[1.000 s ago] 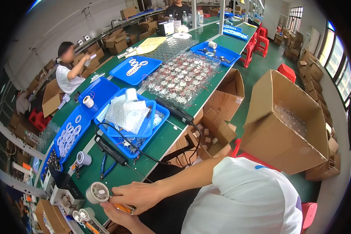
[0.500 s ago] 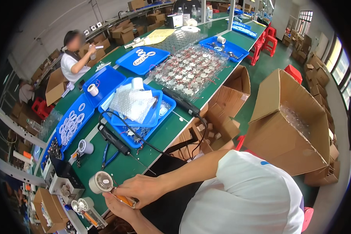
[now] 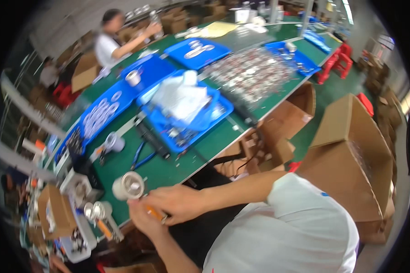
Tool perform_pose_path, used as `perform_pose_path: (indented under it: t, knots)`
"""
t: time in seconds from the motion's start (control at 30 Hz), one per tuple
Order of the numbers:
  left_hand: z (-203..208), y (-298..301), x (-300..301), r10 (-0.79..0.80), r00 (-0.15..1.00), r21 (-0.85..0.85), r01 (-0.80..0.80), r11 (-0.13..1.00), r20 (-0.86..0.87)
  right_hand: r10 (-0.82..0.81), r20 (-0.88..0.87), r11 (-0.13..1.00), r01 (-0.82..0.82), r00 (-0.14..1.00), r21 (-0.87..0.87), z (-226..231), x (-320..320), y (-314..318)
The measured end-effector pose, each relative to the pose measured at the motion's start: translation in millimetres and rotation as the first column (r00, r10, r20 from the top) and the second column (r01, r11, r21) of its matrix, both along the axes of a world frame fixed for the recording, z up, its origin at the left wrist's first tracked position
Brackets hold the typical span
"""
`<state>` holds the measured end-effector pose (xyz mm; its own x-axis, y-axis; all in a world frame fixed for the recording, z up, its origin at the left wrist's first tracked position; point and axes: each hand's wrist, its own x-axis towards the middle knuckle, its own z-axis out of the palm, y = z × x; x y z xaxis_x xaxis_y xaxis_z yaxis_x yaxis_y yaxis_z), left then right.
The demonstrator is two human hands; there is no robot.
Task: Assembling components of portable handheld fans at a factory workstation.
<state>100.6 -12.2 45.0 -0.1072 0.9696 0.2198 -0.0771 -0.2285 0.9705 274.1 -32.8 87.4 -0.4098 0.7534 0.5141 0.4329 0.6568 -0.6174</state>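
Both my hands are closed on a small handheld device [image 3: 128,185] with a round, whitish drum-shaped head and an orange cell in its handle. My left hand [image 3: 146,219] wraps the handle from below. Across the handle's top, the fingers of my right hand [image 3: 180,203] press close to the orange part. My fingers partly cover the handle, and the picture is blurred by motion. To the left lies a similar device [image 3: 99,210], its orange cell showing. Pliers with blue handles [image 3: 143,160] and a black electric screwdriver [image 3: 151,139] lie beyond my hands on the green table.
A blue tray [image 3: 180,144] holds bubble wrap and small parts. Another long blue tray [image 3: 87,132] holds white rings. Clear trays of small white parts [image 3: 250,75] sit farther back. Open cardboard boxes [image 3: 346,159] stand at right. A person [image 3: 107,48] works across the table.
The view has swung, so the table and trays appear farther right and somewhat lower. My hands still hold the device. The person across the table now has an arm raised with a clear object.
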Motion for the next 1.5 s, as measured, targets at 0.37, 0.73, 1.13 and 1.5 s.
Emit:
perform_pose_path:
  t: [0.37,0.73,1.13,1.5]
  knots:
    - [41.9,-16.8,50.9,0.100,0.966,-0.082,-0.083,0.993,0.240,0.076,-0.058,0.996,-0.073,0.995,0.052,-9.5,11.6,6.3]
    - [10.5,-8.0,7.5,0.220,0.958,-0.261,-0.168,0.951,0.186,0.119,0.053,0.993,-0.119,0.991,-0.002,-19.1,-3.2,8.3]
    - [31.6,-43.4,-59.9,0.086,0.906,-0.138,-0.031,0.990,0.414,0.080,0.020,0.989,-0.082,0.997,0.122,-23.4,-91.6,-6.7]
    - [32.4,-39.4,-61.8,0.192,0.919,-0.204,-0.127,0.971,0.344,0.093,-0.007,0.977,-0.090,0.996,0.193,-32.2,-97.4,-0.8]
